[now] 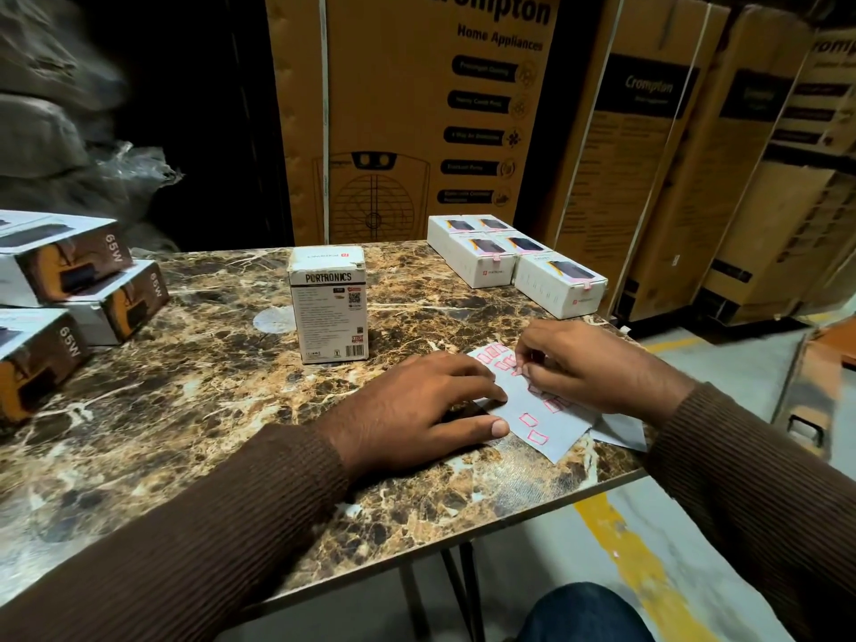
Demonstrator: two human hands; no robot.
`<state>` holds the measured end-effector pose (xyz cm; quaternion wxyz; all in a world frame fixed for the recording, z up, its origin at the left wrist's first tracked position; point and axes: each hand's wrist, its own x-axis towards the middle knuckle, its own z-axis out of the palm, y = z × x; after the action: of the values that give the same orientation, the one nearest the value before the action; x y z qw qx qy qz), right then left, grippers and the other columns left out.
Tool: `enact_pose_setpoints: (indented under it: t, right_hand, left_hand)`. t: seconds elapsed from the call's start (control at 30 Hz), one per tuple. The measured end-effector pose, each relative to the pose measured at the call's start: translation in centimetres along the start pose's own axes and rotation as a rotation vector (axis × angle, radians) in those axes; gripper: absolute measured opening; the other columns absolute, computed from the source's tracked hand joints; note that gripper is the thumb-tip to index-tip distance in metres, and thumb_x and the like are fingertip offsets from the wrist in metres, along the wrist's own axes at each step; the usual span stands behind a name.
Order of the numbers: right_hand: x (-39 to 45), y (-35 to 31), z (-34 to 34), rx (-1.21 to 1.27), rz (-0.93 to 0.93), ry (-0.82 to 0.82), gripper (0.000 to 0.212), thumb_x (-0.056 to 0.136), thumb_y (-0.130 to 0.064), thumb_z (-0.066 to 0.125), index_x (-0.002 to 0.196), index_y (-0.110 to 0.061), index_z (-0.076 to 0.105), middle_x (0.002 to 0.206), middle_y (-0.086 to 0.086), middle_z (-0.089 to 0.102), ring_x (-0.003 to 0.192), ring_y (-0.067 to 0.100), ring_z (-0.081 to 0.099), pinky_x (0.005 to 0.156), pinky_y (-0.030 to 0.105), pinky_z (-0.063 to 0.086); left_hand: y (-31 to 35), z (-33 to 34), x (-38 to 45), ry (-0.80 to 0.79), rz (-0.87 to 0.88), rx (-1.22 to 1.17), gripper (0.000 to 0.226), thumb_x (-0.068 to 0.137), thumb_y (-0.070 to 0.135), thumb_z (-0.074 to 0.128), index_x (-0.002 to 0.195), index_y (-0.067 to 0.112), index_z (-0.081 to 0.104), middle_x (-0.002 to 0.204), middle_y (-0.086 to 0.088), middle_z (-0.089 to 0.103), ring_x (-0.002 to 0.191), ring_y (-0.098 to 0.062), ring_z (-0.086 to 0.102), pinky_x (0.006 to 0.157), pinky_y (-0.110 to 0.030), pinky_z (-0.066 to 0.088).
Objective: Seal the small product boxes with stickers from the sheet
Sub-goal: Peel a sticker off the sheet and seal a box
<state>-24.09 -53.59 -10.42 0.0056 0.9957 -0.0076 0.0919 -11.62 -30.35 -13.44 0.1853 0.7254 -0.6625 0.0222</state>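
A white sticker sheet point(523, 421) with several pink-edged stickers lies near the table's right front edge. My left hand point(417, 410) rests flat on its left part, fingers straight, holding it down. My right hand point(588, 368) is over the sheet's upper part, its fingertips curled and pinching at a pink sticker point(519, 370). A white Portronics box point(330, 303) stands upright just behind my left hand. Several white boxes point(514, 261) with pink stickers on their end flaps lie flat at the back right.
Three 65W boxes point(69, 289) are stacked at the table's left edge. Tall Crompton cartons point(417, 118) stand behind the marble-patterned table point(185, 410). A second paper point(623, 430) lies under my right wrist. The floor with a yellow line is to the right.
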Motion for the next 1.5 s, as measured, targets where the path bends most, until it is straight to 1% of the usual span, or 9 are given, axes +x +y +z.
enact_pose_setpoints:
  t: [0.2,0.3,0.47,0.57,0.7,0.93,1.13,1.3,1.5]
  right_hand:
    - [0.0,0.0,0.0,0.038,0.065,0.032,0.011,0.104,-0.038,0.048,0.102,-0.030,0.055,0.087,-0.012,0.061,0.076,0.007,0.057,0.065,0.034,0.050]
    - [0.1,0.0,0.0,0.040,0.084,0.030,0.010,0.105,-0.038,0.048,0.105,-0.030,0.055,0.089,-0.011,0.062,0.077,0.006,0.058,0.065,0.032,0.052]
    - [0.0,-0.5,-0.1,0.019,0.074,0.036,0.009,0.102,-0.040,0.047,0.104,-0.034,0.052,0.092,-0.013,0.060,0.080,0.001,0.055,0.063,0.024,0.042]
    - [0.0,-1.0,-0.2,-0.006,0.094,0.051,0.010,0.103,-0.040,0.048,0.106,-0.032,0.054,0.093,-0.013,0.060,0.083,0.006,0.058,0.064,0.027,0.047]
    - [0.1,-1.7,-0.2,-0.058,0.103,0.079,0.007,0.104,-0.038,0.051,0.104,-0.032,0.054,0.091,-0.014,0.058,0.080,0.006,0.055,0.064,0.028,0.046]
    - [2.1,-5.3,-2.0,0.074,0.032,0.383,0.007,0.103,-0.031,0.053,0.098,-0.027,0.055,0.089,-0.010,0.059,0.081,0.016,0.055,0.066,0.040,0.048]
    - [6.5,-10.9,-2.7,0.165,-0.107,0.605,0.012,0.102,-0.026,0.050,0.100,-0.017,0.057,0.092,-0.001,0.059,0.084,0.021,0.056,0.070,0.045,0.049]
    - [10.1,-13.5,-2.8,0.146,-0.163,0.603,0.009,0.105,-0.024,0.051,0.106,-0.018,0.058,0.100,-0.003,0.060,0.091,0.016,0.056,0.076,0.040,0.051]
    - [12.4,-14.6,-2.0,0.027,-0.128,0.565,0.013,0.105,-0.034,0.046,0.105,-0.024,0.054,0.092,-0.008,0.058,0.081,0.014,0.052,0.065,0.031,0.043]
  left_hand:
    - [0.1,-0.1,0.0,0.010,0.007,-0.002,0.053,0.104,0.066,0.045,0.141,0.033,0.062,0.146,0.013,0.056,0.131,-0.003,0.048,0.112,-0.037,0.042]
    - [0.1,-0.1,-0.1,0.008,0.017,0.011,0.053,0.104,0.065,0.045,0.142,0.032,0.061,0.147,0.012,0.055,0.132,-0.004,0.048,0.112,-0.038,0.043]
    - [-0.1,0.0,-0.1,0.020,0.036,-0.004,0.057,0.105,0.065,0.043,0.149,0.030,0.054,0.149,0.010,0.053,0.131,-0.006,0.049,0.109,-0.038,0.047]
    - [-0.4,0.0,-0.3,0.048,0.032,-0.080,0.060,0.106,0.065,0.041,0.156,0.033,0.042,0.151,0.012,0.048,0.129,-0.004,0.051,0.107,-0.037,0.050]
    - [-0.7,-0.5,-0.5,0.094,0.031,-0.117,0.057,0.106,0.060,0.046,0.153,0.028,0.047,0.147,0.009,0.048,0.127,-0.005,0.052,0.106,-0.037,0.052]
    - [-2.7,-4.3,-1.5,0.520,0.046,-0.058,0.030,0.105,0.040,0.058,0.118,0.017,0.072,0.115,0.004,0.066,0.105,-0.010,0.062,0.083,-0.037,0.059]
    - [-6.5,-8.7,-4.8,0.859,-0.198,0.106,0.020,0.096,0.021,0.074,0.115,0.016,0.074,0.116,0.001,0.065,0.110,-0.018,0.057,0.092,-0.034,0.048]
    - [-9.4,-9.2,-6.2,0.723,-0.327,0.039,0.038,0.093,0.032,0.078,0.129,0.022,0.071,0.129,0.006,0.065,0.121,-0.014,0.050,0.100,-0.036,0.043]
    - [-9.9,-8.7,-5.9,0.688,-0.348,0.024,0.029,0.095,0.037,0.073,0.122,0.027,0.072,0.127,0.009,0.065,0.121,-0.011,0.051,0.102,-0.036,0.043]
